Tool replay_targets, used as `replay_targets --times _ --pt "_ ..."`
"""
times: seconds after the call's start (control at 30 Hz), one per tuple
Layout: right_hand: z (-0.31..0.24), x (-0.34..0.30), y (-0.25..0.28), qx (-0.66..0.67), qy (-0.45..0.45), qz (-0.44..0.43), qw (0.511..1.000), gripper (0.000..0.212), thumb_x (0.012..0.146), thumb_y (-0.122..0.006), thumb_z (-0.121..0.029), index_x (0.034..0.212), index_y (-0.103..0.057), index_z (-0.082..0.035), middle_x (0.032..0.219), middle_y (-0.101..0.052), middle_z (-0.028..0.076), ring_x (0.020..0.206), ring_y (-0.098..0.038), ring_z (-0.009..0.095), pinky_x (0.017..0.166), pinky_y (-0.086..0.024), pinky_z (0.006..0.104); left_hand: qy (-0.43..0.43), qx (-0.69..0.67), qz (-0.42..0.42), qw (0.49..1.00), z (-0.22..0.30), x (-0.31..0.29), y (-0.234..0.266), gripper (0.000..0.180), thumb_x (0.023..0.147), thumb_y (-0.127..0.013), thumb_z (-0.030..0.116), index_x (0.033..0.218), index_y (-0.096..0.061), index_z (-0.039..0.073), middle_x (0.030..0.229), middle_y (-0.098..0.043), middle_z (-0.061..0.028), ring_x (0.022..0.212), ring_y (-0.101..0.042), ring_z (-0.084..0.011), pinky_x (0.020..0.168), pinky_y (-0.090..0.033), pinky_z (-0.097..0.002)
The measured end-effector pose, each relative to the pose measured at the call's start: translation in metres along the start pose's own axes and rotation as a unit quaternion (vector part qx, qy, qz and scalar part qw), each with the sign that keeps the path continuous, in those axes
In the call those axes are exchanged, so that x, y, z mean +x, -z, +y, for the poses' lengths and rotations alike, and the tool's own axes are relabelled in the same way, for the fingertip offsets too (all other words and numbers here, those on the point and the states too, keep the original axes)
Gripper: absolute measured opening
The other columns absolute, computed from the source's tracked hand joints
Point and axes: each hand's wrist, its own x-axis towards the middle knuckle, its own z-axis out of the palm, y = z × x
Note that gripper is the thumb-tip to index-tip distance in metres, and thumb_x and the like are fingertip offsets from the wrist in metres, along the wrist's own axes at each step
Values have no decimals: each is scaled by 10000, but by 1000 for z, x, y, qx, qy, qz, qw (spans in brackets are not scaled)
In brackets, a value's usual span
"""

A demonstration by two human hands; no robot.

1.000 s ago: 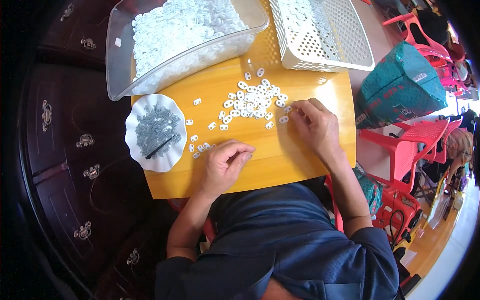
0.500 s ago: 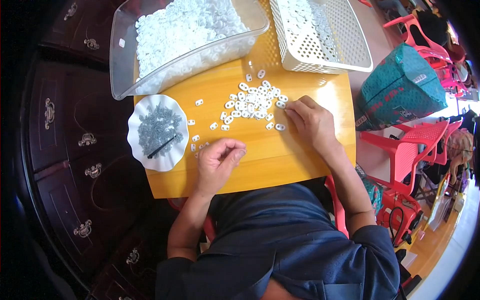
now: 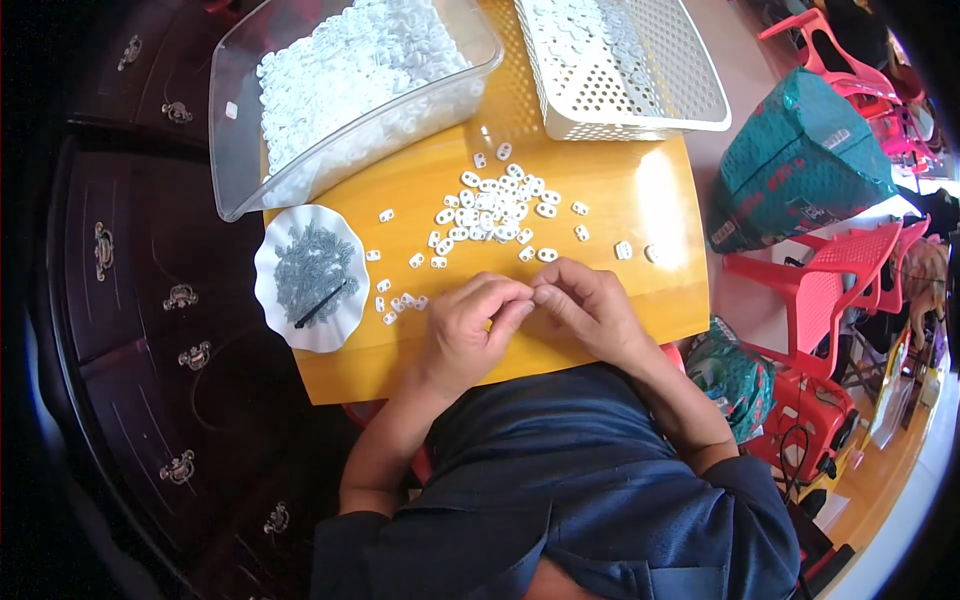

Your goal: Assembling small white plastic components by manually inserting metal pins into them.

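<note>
My left hand (image 3: 478, 328) and my right hand (image 3: 592, 308) meet fingertip to fingertip over the near part of the yellow table. Both are pinched closed, and what they hold, if anything, is too small and covered to name. Just beyond the fingers lies a loose pile of small white two-hole pieces (image 3: 490, 205), some oval and some squarer. Several more white pieces (image 3: 400, 302) sit beside my left hand. To the left stands a white scalloped bowl (image 3: 268, 318) of small grey translucent parts (image 3: 310, 268), with a thin black stick (image 3: 320, 302) lying on them.
A clear plastic bin (image 3: 350, 150) full of white pieces stands at the far left of the yellow table (image 3: 640, 290). Beside it is a white perforated basket (image 3: 630, 128). Dark drawers (image 3: 130, 270) line the left; a teal bag (image 3: 790, 170) and red chairs (image 3: 800, 290) stand right.
My right hand has come from the pile's right side toward me and leftward. My left hand has shifted right, and their fingertips now meet. The view has shifted slightly.
</note>
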Motion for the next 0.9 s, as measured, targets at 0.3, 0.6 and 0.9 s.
replay_targets --times 0.3,0.6,0.9 --pt "18 -5 27 392 -133 -88 906 135 1013 -670 -163 1098 -627 -67 909 -660 -17 723 -589 49 649 -483 189 -11 -8 -29 999 11 16 -20 139 864 -728 -72 985 -687 -20 896 -705 -111 750 -718 -176 643 -574 -270" --pt "21 -6 43 431 -122 -94 889 128 994 -692 -152 1095 -658 -80 904 -650 -17 776 -569 39 661 -471 197 77 -131 9 988 15 19 -38 98 918 -693 -44 1012 -687 -19 986 -684 -91 885 -656 -141 768 -529 -252" --pt "19 -7 56 410 -148 -103 894 156 1011 -676 -220 1067 -676 -74 898 -684 -6 729 -574 45 673 -470 189 28 -93 -14 995 21 31 -47 104 904 -705 -27 1007 -698 -16 1028 -679 -118 913 -658 -182 786 -545 -287"
